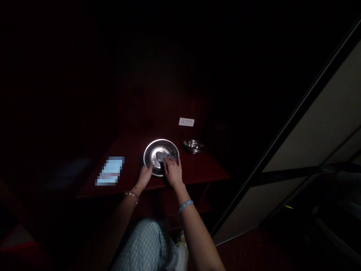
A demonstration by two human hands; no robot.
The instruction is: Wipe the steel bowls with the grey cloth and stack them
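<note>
A shiny metal bowl (pixel 147 148) rests near the front edge of the dark red table. My left hand (pixel 144 176) is closed on its near left rim, the thumb over the inside. Inside the bowl, at the right, my right hand (pixel 173 172) has its fingers bent over a grey, cloth-like piece (pixel 162 156). That piece lies against the bowl's inner surface, and part of it is hidden under the fingers. To the right of the large bowl, several smaller metal bowls (pixel 193 146) appear stacked.
At the left of the table (pixel 132 180) lies a bright, pixelated rectangle (pixel 110 171). A white socket panel (pixel 186 122) is on the back wall. A pale panel with a dark frame (pixel 299 131) stands at the right. My knee (pixel 146 241) is below the table edge.
</note>
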